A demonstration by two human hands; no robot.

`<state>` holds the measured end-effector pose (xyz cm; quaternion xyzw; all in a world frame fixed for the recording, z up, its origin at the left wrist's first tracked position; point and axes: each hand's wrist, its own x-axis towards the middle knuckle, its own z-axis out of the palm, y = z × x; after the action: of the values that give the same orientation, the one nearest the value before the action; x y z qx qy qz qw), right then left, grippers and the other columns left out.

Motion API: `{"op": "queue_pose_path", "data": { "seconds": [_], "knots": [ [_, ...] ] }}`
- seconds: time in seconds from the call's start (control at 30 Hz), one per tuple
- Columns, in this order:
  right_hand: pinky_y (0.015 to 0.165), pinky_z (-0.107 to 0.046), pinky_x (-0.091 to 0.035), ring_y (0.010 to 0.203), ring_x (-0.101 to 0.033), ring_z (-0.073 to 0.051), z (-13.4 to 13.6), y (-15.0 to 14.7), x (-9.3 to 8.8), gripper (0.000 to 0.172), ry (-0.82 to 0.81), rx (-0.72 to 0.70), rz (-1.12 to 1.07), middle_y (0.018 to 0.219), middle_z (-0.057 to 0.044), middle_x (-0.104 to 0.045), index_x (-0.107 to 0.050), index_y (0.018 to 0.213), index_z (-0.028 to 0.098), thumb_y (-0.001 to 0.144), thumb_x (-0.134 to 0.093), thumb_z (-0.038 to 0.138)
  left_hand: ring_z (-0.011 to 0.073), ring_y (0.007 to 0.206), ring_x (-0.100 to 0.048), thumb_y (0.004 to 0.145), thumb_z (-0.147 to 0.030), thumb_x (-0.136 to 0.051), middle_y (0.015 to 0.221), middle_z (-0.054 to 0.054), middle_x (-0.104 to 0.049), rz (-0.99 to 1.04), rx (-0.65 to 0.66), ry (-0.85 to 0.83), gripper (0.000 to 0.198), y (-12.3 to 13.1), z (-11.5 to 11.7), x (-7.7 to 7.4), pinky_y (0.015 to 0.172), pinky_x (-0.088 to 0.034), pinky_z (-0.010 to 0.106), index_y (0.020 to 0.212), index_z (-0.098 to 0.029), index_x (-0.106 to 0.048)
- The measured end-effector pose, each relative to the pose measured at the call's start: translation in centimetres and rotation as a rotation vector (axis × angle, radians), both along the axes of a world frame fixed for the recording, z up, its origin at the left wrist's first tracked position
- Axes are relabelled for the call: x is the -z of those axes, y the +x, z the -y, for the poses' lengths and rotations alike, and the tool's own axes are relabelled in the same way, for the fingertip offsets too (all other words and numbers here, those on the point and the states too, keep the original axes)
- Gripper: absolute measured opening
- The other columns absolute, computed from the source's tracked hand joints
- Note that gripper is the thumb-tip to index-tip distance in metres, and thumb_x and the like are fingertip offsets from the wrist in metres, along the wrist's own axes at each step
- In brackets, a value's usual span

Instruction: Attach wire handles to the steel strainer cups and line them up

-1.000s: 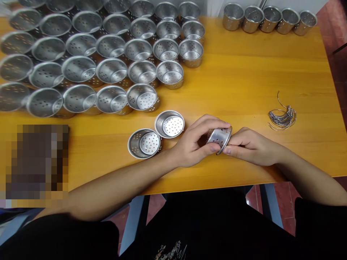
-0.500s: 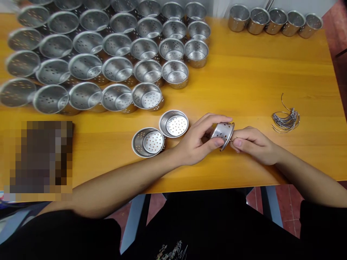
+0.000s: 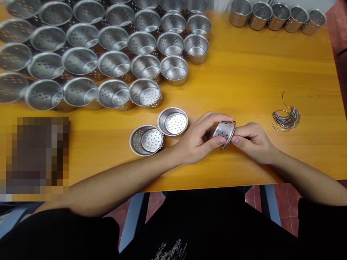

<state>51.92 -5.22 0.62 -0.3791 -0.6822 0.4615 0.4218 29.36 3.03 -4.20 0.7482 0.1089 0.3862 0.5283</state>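
My left hand (image 3: 200, 139) grips a small perforated metal cup (image 3: 224, 130) lying on its side, fingers over the top and thumb below. The cup's open mouth faces right. At that mouth my right hand (image 3: 253, 141) is closed, its thumb and index finger touching the rim. Whatever the right fingertips pinch is hidden by the rim and the fingers. Two more perforated cups, a nearer one (image 3: 146, 141) and a farther one (image 3: 172, 121), stand upright left of my left hand. A bundle of thin curved metal wires (image 3: 287, 118) lies to the right, beyond my right hand.
Rows of perforated metal cups (image 3: 114, 65) cover the back left of the yellow wooden table (image 3: 244, 76). Several similar cups (image 3: 279, 16) line up at the back right against the wall. A blurred-out dark object (image 3: 34, 155) lies at the front left.
My right hand has moved closer to the cup's mouth, its fingers now against the rim. A thin wire seen at its thumb before is no longer visible. The view has shifted slightly.
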Motion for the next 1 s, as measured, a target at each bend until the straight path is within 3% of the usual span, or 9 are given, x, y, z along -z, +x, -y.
{"op": "queue_pose_path", "data": {
  "seconds": [0.17,0.4,1.0],
  "knots": [
    [0.048,-0.025,-0.012,0.056,-0.016,-0.007,-0.05,-0.18,-0.26,0.048,-0.009,0.025,0.035,0.066,0.007,-0.023,-0.045,0.071,0.021,0.115,-0.065,0.026,0.0239,0.114,-0.074,0.114,-0.063,-0.07,0.136,0.011,-0.079,-0.01,-0.022,0.0,0.055,-0.07,0.09,0.04,0.094,-0.058,0.037,0.157,-0.03,-0.069],
    [0.048,-0.025,-0.012,0.055,-0.018,-0.006,-0.14,-0.64,0.02,0.042,0.068,0.044,0.026,0.065,0.008,-0.025,-0.048,0.072,0.02,0.11,-0.066,0.015,0.0251,0.122,-0.074,0.114,-0.062,-0.07,0.141,0.012,-0.077,-0.023,-0.024,-0.022,0.053,-0.06,0.2,0.13,0.102,-0.06,0.039,0.156,-0.03,-0.069],
    [0.049,-0.023,-0.017,0.055,-0.022,-0.005,-0.11,-0.34,0.21,0.045,0.114,0.04,0.052,0.067,0.008,-0.027,-0.048,0.075,0.02,0.117,-0.065,0.023,0.0216,0.114,-0.073,0.114,-0.062,-0.072,0.141,0.011,-0.074,-0.004,-0.017,-0.065,0.054,-0.12,0.27,0.22,0.088,-0.06,0.033,0.159,-0.032,-0.068]
  ]
}}
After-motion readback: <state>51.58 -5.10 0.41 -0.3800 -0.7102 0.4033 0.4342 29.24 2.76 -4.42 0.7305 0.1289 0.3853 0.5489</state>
